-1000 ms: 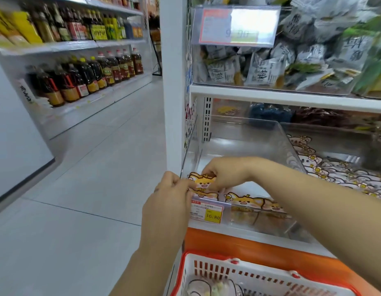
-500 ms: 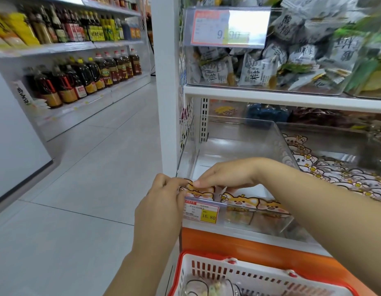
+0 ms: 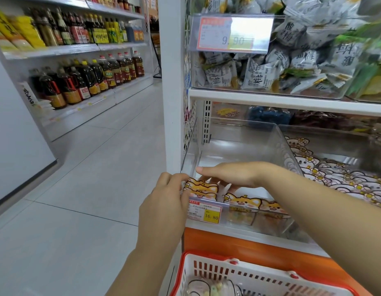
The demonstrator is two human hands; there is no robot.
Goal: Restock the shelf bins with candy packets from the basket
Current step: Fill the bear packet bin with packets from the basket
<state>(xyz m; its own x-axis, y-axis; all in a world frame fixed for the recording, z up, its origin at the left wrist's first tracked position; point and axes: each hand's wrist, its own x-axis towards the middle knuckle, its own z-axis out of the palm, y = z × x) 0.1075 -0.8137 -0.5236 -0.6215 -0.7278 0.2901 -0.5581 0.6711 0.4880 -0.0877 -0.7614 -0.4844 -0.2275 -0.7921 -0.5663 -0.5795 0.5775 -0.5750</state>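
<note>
A clear plastic shelf bin (image 3: 279,146) sits on the lower shelf, mostly bare inside. Orange fox-print candy packets (image 3: 242,202) stand in a row along its front wall. My left hand (image 3: 164,201) is at the bin's front left corner, fingers pinching the leftmost candy packet (image 3: 201,189). My right hand (image 3: 232,174) reaches across from the right, palm down, fingers resting on top of that same packet. The white basket (image 3: 238,272) with a red rim is below the shelf, with a few packets visible inside.
A neighbouring bin (image 3: 343,174) on the right holds several pink-white animal-print packets. The upper shelf bin (image 3: 270,69) is full of grey packets. A yellow price tag (image 3: 204,213) hangs on the bin front. Bottles (image 3: 89,77) line shelves across the aisle on the left.
Both hands stay on the leftmost packet; the right hand's fingers have flattened and slid a little left over it. The camera view has shifted slightly.
</note>
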